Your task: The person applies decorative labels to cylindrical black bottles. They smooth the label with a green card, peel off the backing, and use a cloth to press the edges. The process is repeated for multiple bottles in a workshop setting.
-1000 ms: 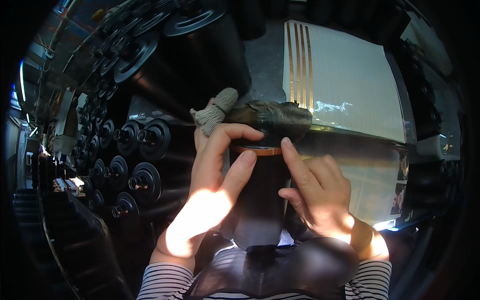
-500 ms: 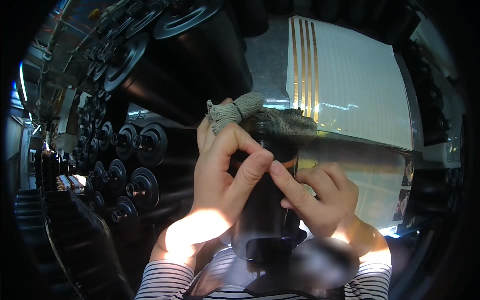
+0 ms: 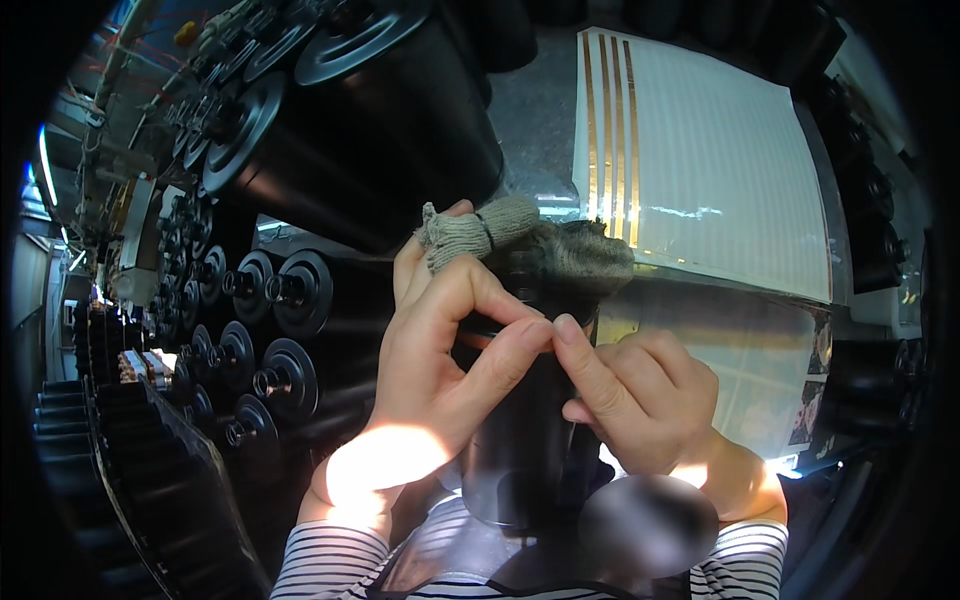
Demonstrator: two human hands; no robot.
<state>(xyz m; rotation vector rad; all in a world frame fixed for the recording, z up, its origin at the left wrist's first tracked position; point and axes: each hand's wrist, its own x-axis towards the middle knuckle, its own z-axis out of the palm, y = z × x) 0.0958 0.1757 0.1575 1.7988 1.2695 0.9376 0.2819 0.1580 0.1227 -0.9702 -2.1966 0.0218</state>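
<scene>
In front of me is a black cylinder (image 3: 515, 450) with a narrow orange-brown band (image 3: 474, 340) across its upper part. My left hand (image 3: 435, 350) is closed in a pinch, thumb and index fingertips pressed together over the cylinder. Whatever sits between those tips is too small to make out. From the right, my right hand (image 3: 640, 395) points its index finger at the left thumb tip, touching or nearly so. Its thumb stays apart, lower down; the other fingers bend. Beyond the left knuckles lies a grey knitted cloth roll (image 3: 480, 232), beside a darker, stained cloth (image 3: 590, 255).
A white sheet (image 3: 710, 170) with several copper-coloured strips (image 3: 620, 140) lies at the back right. Large black flanged rollers (image 3: 380, 130) stand at the back left. More black rollers (image 3: 300, 290) with metal shaft ends are stacked on the left.
Both hands have shifted very slightly; the right index fingertip now sits a little higher and farther right. More of the orange-brown band shows inside the left hand's finger loop.
</scene>
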